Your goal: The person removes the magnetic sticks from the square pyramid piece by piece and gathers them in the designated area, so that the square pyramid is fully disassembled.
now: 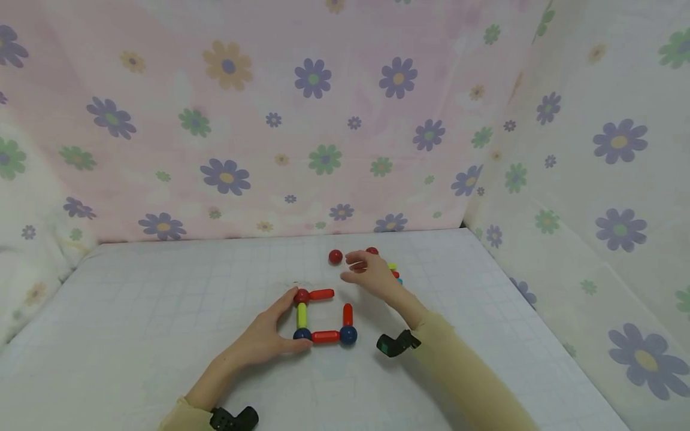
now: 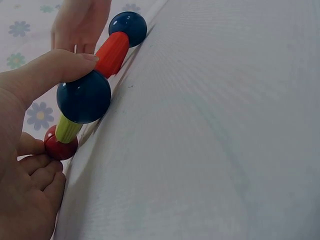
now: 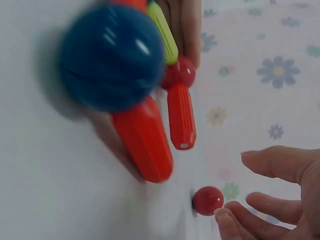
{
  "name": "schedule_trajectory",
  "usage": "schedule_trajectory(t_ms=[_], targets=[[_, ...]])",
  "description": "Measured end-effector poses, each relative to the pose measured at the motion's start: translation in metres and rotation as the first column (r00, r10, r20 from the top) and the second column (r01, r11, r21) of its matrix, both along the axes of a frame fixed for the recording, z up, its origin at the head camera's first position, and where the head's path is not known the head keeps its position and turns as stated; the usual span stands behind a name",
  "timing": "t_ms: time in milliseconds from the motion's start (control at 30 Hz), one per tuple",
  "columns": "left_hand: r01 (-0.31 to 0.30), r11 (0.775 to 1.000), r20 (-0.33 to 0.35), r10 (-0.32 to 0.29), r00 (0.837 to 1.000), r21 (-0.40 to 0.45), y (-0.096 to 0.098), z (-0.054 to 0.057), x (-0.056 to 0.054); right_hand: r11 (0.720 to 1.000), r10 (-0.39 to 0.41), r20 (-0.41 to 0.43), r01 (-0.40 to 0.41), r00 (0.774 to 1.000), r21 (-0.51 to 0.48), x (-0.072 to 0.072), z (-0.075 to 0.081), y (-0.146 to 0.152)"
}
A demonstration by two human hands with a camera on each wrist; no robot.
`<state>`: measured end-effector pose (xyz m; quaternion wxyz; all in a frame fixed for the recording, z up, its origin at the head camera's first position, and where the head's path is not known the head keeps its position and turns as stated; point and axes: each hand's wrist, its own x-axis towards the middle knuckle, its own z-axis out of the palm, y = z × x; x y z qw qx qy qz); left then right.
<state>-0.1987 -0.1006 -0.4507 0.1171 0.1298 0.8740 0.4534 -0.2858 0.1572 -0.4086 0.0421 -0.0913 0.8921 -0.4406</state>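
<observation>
Closest to the head camera, pale yellow sleeves (image 1: 469, 383) reach in over the white desk (image 1: 135, 311), a dark device (image 1: 393, 345) at each wrist. And the left hand (image 1: 263, 340) holds the rod-and-ball frame (image 1: 326, 337) by its left side: thumb at the near blue ball (image 1: 302, 333), a fingertip on the far red ball (image 1: 302, 296), a yellow-green rod (image 1: 302, 316) between them. One red rod (image 1: 326, 337) runs along the near edge to a second blue ball (image 1: 348, 335); two more red rods (image 1: 322, 294) jut out, one from that ball, one from the red one, free ends apart. Over on the right, the right hand (image 1: 373, 275) hangs with fingers parted and loosely bent, just beside a loose red ball (image 1: 335, 257) on the desk beyond the frame. Past that hand: another red ball (image 1: 372, 251) and small coloured pieces (image 1: 393, 266), partly hidden.
</observation>
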Motion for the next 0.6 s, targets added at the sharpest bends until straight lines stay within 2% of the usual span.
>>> schedule_trajectory(t_ms=[200, 300, 433, 600], targets=[[-0.005, 1.0, 0.003, 0.005, 1.0, -0.005, 0.0, 0.0, 0.001, 0.994, 0.108, 0.062, -0.107, 0.992, -0.028, 0.035, -0.006, 0.012], [0.002, 1.0, -0.003, -0.002, 1.0, -0.002, 0.0, 0.0, 0.001, 0.989, 0.146, 0.055, -0.144, 0.988, -0.034, 0.047, -0.01, 0.019], [0.013, 1.0, -0.003, -0.013, 1.0, -0.001, 0.001, -0.001, 0.001, 0.986, 0.162, 0.064, -0.159, 0.985, -0.048, 0.058, -0.017, 0.027], [0.007, 1.0, -0.011, -0.007, 1.0, -0.012, 0.001, -0.001, 0.001, 0.979, 0.196, 0.09, -0.189, 0.977, -0.081, 0.06, -0.026, 0.032]])
